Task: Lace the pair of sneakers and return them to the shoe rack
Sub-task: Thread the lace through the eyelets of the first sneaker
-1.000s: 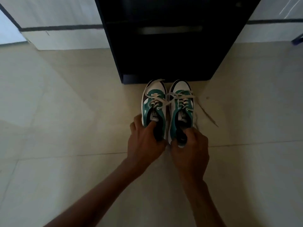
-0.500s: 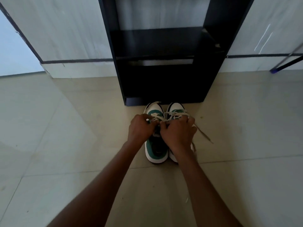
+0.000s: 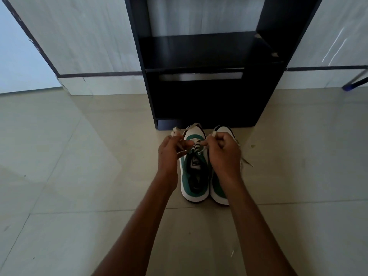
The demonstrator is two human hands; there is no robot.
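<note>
Two green-and-white sneakers stand side by side on the floor tiles, toes toward a black shoe rack (image 3: pixel 207 100). Over the left sneaker (image 3: pixel 194 176), my left hand (image 3: pixel 171 154) pinches one end of its cream lace (image 3: pixel 196 145), pulled out to the left. My right hand (image 3: pixel 223 154) pinches the other end, pulled to the right. My right hand and forearm cover most of the right sneaker (image 3: pixel 219 193). Only its toe and heel show.
The rack has dark shelves with nothing on them and stands against a pale wall. A loose lace end (image 3: pixel 246 161) lies on the floor right of the sneakers. A dark furniture leg (image 3: pixel 356 81) is at the far right. Beige floor tiles spread all around.
My hands left the heels and moved up to the laces of the left sneaker, then spread apart, each pulling a lace end. The view tilted up, showing more of the rack.
</note>
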